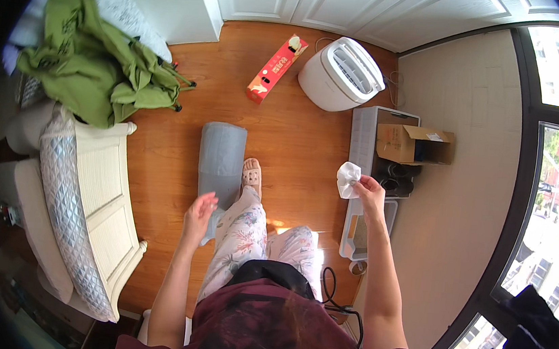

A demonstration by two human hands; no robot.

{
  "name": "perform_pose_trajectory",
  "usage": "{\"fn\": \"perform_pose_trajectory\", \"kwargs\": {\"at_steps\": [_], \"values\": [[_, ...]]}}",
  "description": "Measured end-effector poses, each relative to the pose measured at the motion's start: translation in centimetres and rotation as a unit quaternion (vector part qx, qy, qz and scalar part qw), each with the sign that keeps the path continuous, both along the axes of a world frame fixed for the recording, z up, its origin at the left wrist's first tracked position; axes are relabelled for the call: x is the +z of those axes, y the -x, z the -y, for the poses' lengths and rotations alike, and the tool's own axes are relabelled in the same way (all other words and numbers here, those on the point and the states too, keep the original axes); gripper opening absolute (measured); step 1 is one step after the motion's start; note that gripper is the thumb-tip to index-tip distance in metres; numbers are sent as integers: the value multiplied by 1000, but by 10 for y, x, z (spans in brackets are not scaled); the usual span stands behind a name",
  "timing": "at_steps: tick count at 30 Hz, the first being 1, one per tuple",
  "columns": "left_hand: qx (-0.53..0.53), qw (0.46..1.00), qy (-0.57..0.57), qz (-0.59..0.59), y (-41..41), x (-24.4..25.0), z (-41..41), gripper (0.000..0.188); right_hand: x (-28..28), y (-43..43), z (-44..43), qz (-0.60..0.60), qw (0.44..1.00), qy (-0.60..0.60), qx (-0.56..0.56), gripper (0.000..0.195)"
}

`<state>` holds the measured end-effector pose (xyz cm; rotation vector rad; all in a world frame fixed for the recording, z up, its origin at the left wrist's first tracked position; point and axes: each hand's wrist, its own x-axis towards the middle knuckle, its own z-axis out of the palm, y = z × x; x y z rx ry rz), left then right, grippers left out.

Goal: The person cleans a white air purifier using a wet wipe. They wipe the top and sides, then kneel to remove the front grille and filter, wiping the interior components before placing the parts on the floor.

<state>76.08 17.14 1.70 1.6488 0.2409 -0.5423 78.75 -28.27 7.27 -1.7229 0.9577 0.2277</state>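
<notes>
My right hand (370, 192) pinches a crumpled white cloth or tissue (348, 180) between thumb and fingers, above the edge of a white shoe rack. My left hand (201, 209) is raised over the lower part of a grey rolled bundle (221, 155), its fingers loosely bent with nothing seen in them. The bundle lies on the wooden floor beside my slippered foot (252, 174). Whether the left fingers touch it cannot be told.
Ahead are a red printed box (276, 69) and a white plastic appliance (341, 75). An opened cardboard box (397, 143) and dark shoes (396, 179) sit on the rack (363, 132) at right. Left are a green folding chair (101, 69) and a cream bed footboard (103, 197).
</notes>
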Motion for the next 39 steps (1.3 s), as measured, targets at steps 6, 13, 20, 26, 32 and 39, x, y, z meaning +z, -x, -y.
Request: {"fn": "perform_pose_trajectory", "kwargs": {"at_steps": [6, 13, 20, 26, 32, 39], "values": [[34, 993, 105, -47, -167, 111, 126, 31, -37, -149, 69, 36, 973, 165, 159, 20], [205, 939, -65, -268, -120, 41, 200, 29, -202, -407, 109, 195, 747, 416, 481, 10], [135, 937, -25, -322, -126, 12, 267, 26, -300, -476, 83, 99, 679, 510, 518, 10], [104, 959, -14, -265, -205, -3, 272, 28, -282, -417, 69, 130, 721, 427, 529, 10], [84, 955, -56, -278, -243, -3, 260, 28, -270, -355, 116, 188, 726, 357, 557, 28], [24, 954, -79, -288, -263, -12, 280, 28, -275, -301, 212, 264, 683, 274, 624, 28]]}}
